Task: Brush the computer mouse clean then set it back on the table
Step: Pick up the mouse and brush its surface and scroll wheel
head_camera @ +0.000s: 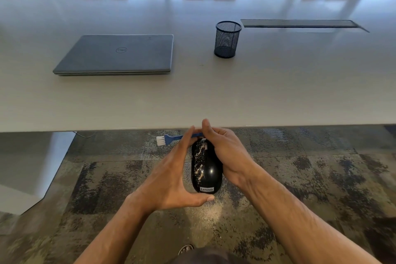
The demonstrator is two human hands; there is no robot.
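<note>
— Pale, smooth surface [214, 96] ahead: what sits on it?
— Closed grey laptop [115, 54] far left, black mesh cup [227, 39] to its right.
— And the mouse?
— Glossy black mouse [206, 169], speckled with pale dust, is held off the near edge over mottled carpet [321, 178]. Left hand [171, 180] cradles it; right hand [227, 152] grips it and pinches a blue brush [171, 138].

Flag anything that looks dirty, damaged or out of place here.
The black mouse, held off the table over the carpet, has pale specks or scuffs across its left half. The brush held with it points its bristles away from it. Nothing else stands out.
</note>
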